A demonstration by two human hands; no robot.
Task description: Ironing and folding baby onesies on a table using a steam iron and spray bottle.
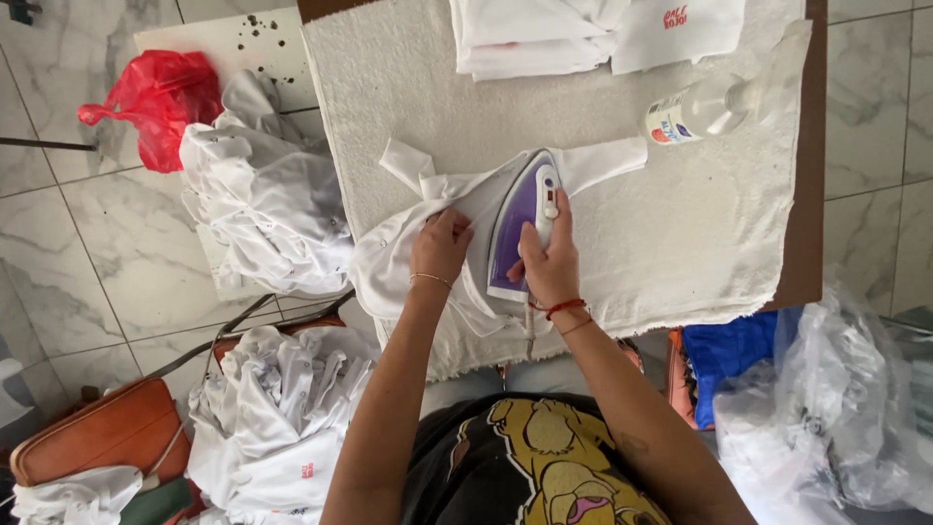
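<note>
White garment (pixel 428 228), crumpled, lying on a pale towel (pixel 680 224) that covers the bench (pixel 812 194), near the bench's near-left corner, partly hanging over the left edge. Purple-and-white iron (pixel 523 219), soleplate down on the garment; right hand (pixel 549 262) closed around its handle. Left hand (pixel 442 243), fingers curled, pressing the cloth just left of the iron. Clear spray bottle (pixel 700 112), on its side, toward the far-right part of the bench. Folded white items (pixel 583 34), stacked at the far edge. Heap of white clothing (pixel 262 204) and a red plastic bag (pixel 155 97), on a low surface off the bench's left edge.
</note>
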